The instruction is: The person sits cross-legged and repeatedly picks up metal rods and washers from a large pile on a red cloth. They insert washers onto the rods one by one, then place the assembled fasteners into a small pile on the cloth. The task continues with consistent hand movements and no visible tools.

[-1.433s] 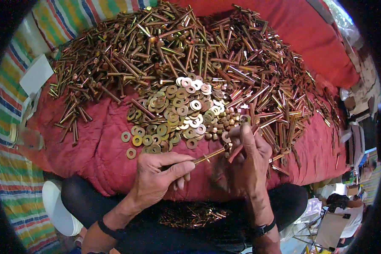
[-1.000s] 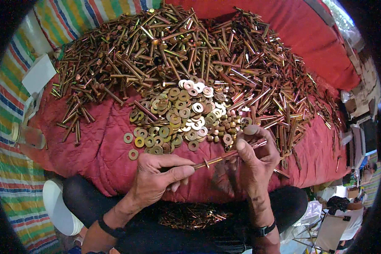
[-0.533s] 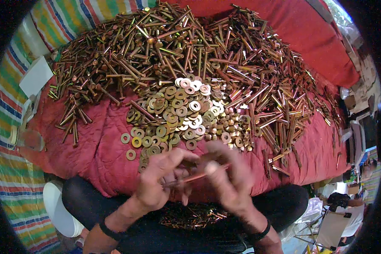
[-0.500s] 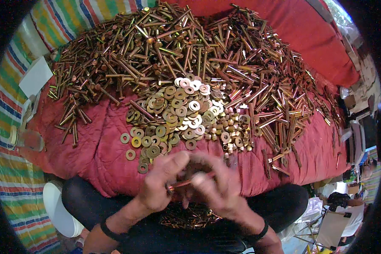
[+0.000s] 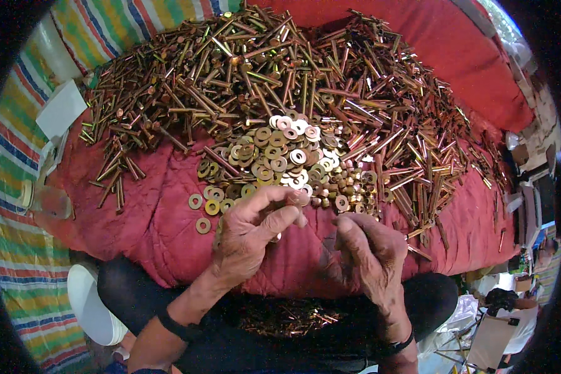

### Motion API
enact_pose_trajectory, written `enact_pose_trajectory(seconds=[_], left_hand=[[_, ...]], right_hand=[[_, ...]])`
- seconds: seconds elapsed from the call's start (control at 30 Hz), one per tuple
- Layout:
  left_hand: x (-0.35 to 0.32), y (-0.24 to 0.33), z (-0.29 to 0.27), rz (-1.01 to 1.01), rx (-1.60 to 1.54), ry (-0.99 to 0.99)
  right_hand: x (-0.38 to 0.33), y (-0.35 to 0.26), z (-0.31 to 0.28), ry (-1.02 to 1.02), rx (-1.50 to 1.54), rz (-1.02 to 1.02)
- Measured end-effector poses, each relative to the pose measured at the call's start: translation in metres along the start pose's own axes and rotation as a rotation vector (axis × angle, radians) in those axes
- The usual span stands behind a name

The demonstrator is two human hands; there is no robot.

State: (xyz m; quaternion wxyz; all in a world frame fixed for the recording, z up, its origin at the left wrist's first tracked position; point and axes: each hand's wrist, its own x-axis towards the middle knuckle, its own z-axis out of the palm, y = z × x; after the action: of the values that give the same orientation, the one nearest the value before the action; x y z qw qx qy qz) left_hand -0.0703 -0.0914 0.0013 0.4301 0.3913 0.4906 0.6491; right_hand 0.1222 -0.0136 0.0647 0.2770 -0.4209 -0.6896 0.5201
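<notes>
My left hand (image 5: 246, 234) reaches to the near edge of a pile of brass-coloured washers (image 5: 271, 153). Its fingers and thumb are bent together, and what they hold, if anything, is hidden. Apart from it, to the right, my right hand (image 5: 377, 252) hovers over the front of the red quilted cloth (image 5: 168, 227). Its fingers are curled closed; anything inside them is out of sight. Just beyond lie small golden nuts (image 5: 355, 181). Behind the washers rises a big heap of long coppery bolts (image 5: 230, 81), and slender metal sleeves (image 5: 411, 149) spread at the right.
Below my hands, more bolt-like metal pieces (image 5: 287, 319) lie between my dark-clad legs. A white bucket (image 5: 93, 305) stands at the left, near a clear jar (image 5: 50, 202) and a white card (image 5: 62, 111). Striped sheeting (image 5: 19, 131) borders the left side.
My hands were together over my lap with a bolt between them. They have parted, the left toward the washers, the right to the right. The bolt no longer shows in them.
</notes>
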Motion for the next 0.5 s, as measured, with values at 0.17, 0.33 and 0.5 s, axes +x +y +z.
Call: enact_pose_trajectory(seconds=[0.17,0.33,0.5], left_hand=[[-0.015,-0.008,-0.006,0.332,0.597,-0.046],[-0.018,-0.015,-0.003,0.477,0.763,-0.015],[-0.017,-0.019,0.0,0.601,0.844,-0.097]], right_hand=[[0.005,0.003,-0.019,0.077,-0.081,0.006],[0.009,0.031,-0.026,0.011,-0.285,-0.223],[0.011,0.055,-0.015,-0.007,-0.618,-0.323]])
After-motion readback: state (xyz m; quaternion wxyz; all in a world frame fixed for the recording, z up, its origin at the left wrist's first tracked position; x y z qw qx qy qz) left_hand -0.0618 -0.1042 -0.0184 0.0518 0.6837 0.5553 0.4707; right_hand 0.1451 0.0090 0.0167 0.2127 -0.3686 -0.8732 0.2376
